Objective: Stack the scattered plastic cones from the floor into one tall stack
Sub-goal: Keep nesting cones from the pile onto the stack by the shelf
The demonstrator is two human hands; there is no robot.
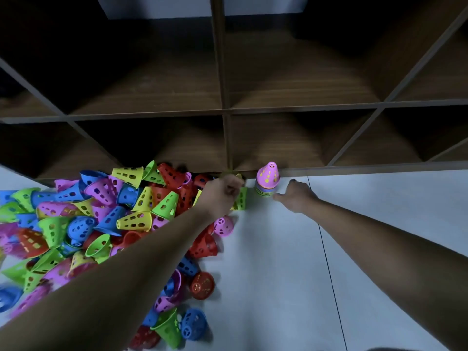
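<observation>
A big heap of perforated plastic cones (pixel 106 224) in red, blue, green, yellow and pink covers the floor on the left. A short stack of cones (pixel 267 182) with a pink one on top stands upright by the shelf base. My left hand (pixel 222 196) is closed on a green cone (pixel 241 198) at the heap's far right edge, just left of the stack. My right hand (pixel 295 196) rests on the floor right of the stack, fingers spread, a fingertip near its base, holding nothing.
A dark wooden cubby shelf (pixel 228 110) rises right behind the heap and the stack. The floor is pale tile (pixel 379 249) with a dark seam running toward me. Loose cones (pixel 201 285) lie near my left forearm.
</observation>
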